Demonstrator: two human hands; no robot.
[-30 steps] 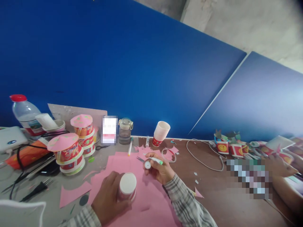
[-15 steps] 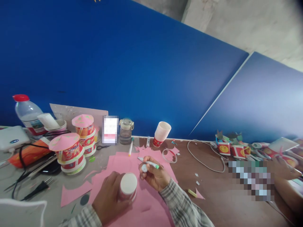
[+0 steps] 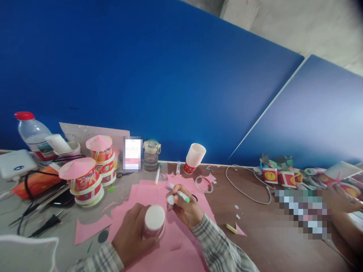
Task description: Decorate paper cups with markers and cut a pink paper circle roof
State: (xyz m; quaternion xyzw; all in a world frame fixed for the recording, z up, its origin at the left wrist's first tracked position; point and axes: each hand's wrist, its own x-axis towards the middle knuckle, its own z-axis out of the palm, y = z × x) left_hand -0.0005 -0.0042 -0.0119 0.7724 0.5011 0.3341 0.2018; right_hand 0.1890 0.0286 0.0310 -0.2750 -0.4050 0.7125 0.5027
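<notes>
My left hand (image 3: pixel 133 234) wraps round the side of a paper cup (image 3: pixel 154 218), which stands upside down on pink paper (image 3: pixel 181 249) with its white base up. To its right, my right hand (image 3: pixel 185 211) is closed on a white marker pen (image 3: pixel 182 196) with a green end. A small white round piece (image 3: pixel 170 200) shows at the same fingers; its kind is unclear. Beyond those fingers a pointed metal tip and, beside the knuckles, a dark ring (image 3: pixel 195 197) look like parts of scissors, mostly hidden by the hand.
Stacked paper cups (image 3: pixel 195 158) lean near the blue partition (image 3: pixel 170 83). Lantern-like cup models (image 3: pixel 79 170) with pink cone tops stand left, near a water bottle (image 3: pixel 151 155). A white cable (image 3: pixel 246 196) loops at right. Another person's hand (image 3: pixel 342 196) is at far right.
My right hand has turned slightly, and the dark ring beside it now shows. My left hand stays on the cup. The whole view has shifted a little.
</notes>
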